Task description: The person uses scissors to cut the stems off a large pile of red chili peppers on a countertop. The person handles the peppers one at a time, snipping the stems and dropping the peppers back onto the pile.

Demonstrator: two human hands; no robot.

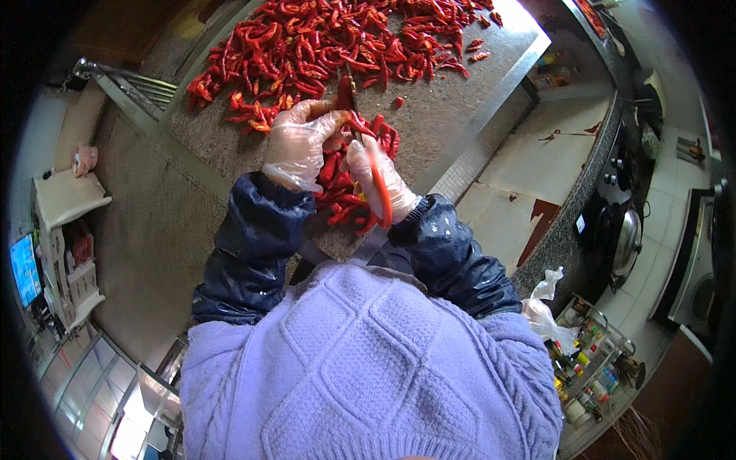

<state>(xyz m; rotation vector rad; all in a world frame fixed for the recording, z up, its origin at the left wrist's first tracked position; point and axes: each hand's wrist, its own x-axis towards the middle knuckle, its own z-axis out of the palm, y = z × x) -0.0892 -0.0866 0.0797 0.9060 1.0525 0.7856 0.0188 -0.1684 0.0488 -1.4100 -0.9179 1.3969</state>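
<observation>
In my right hand (391, 181), which wears a clear plastic glove, is a pair of scissors (382, 198) with red-orange handles. Their blades point away from me, toward the far chilies. My left hand (294, 144), gloved too, pinches a red chili pepper (360, 123) close to the blades. Whether the blades touch it cannot be made out. Below both hands lies a small heap of red chili peppers (339, 201), partly covered by them. Farther off, a large spread of red chilies (310, 49), many showing orange insides, covers much of the speckled stone tabletop (431, 126).
A metal-edged side (489, 123) bounds the tabletop on the right. Beyond it are a granite counter (552, 241), a lidded pan (627, 238) and a wire rack (604, 356) of bottles and jars. A white shelf unit (72, 201) stands left.
</observation>
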